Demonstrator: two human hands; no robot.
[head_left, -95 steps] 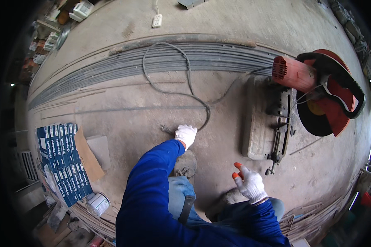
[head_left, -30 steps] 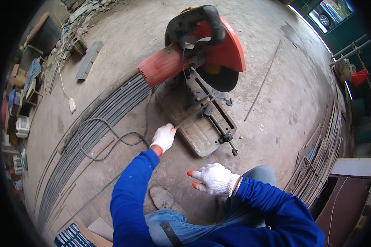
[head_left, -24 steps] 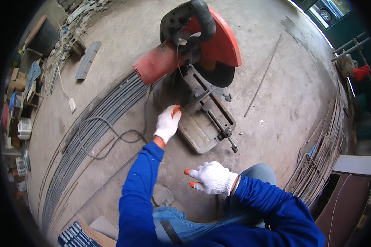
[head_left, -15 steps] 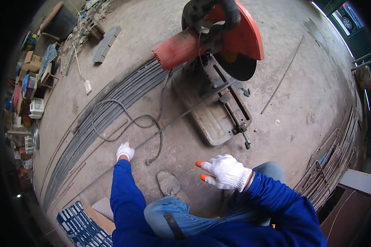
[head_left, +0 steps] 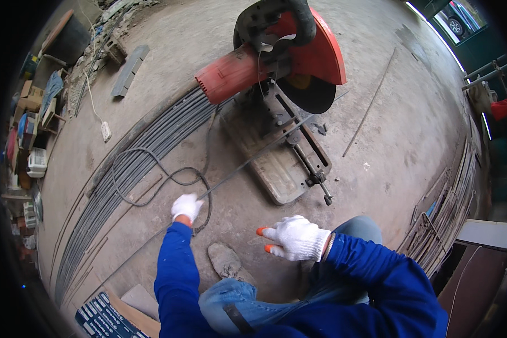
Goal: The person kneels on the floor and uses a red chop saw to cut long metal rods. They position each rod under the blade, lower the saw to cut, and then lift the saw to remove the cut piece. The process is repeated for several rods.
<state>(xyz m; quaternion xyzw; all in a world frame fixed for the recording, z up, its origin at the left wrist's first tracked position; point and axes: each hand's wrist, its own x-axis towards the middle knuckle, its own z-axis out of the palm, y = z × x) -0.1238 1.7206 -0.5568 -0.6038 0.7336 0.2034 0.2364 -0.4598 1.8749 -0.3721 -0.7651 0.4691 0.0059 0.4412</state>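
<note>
My left hand (head_left: 187,207), in a white glove, is closed around a long thin steel rod (head_left: 236,170). The rod slants from the lower left, across the base plate (head_left: 281,179) of a red cut-off saw (head_left: 231,70), and passes under its dark cutting disc (head_left: 312,101). Its far end sticks out a little beyond the disc. The saw's vise screw (head_left: 311,164) lies beside the rod. My right hand (head_left: 296,238), in a white glove with orange fingertips, hovers over my lap, holding nothing, two fingers apart.
A bundle of steel rods (head_left: 129,149) curves along the left, a looped power cable (head_left: 194,181) near it. More rusty rods (head_left: 442,194) lie at right. One thin rod (head_left: 372,101) rests on the floor behind. A blue printed carton (head_left: 104,318) sits lower left.
My left hand has moved forward and right with the rod, whose far end now shows past the disc. The view has shifted slightly; my right hand keeps its pose.
</note>
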